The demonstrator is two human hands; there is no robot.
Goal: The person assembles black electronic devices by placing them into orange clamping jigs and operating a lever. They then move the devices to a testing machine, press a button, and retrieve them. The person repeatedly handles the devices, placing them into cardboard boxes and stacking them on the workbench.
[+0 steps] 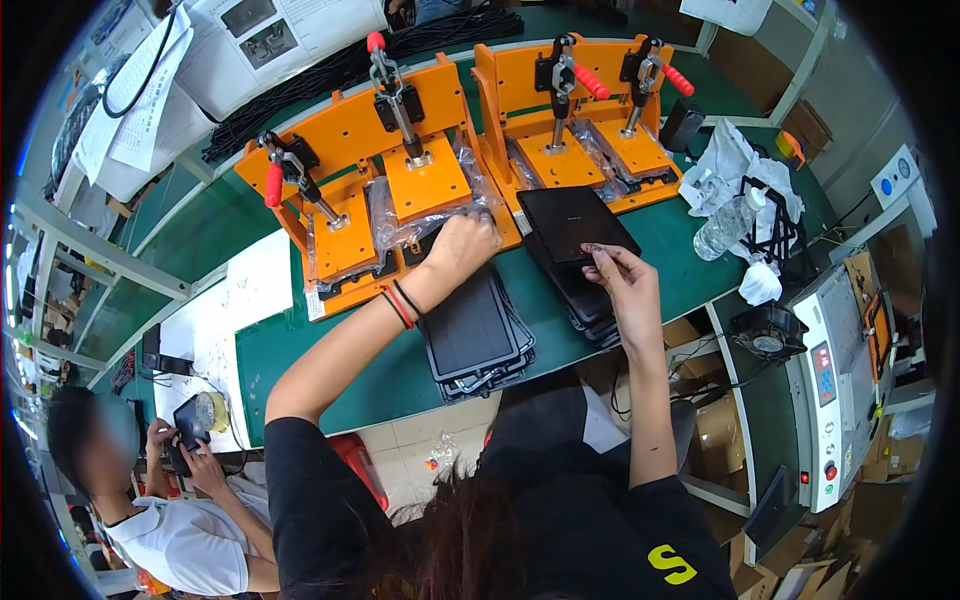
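My left hand (465, 246) is closed at the front of the left orange clamp fixture (350, 110), knuckles up against the clear plastic film (400, 232) under a pressed orange plate (428, 186). What its fingertips hold is hidden. With thumb and forefinger, my right hand (628, 285) pinches the near edge of a flat black panel (575, 222). That panel lies on a pile of black frames (590, 305). Between my forearms is another stack of black rectangular frames (475, 335) on the green table (350, 375).
A second orange fixture (490, 85) with red-handled toggle clamps stands at the right. Beyond it are a plastic bottle (722, 232), crumpled white wrapping (722, 160) and a small fan (768, 332). A co-worker (180, 540) sits at the lower left, holding a dark device.
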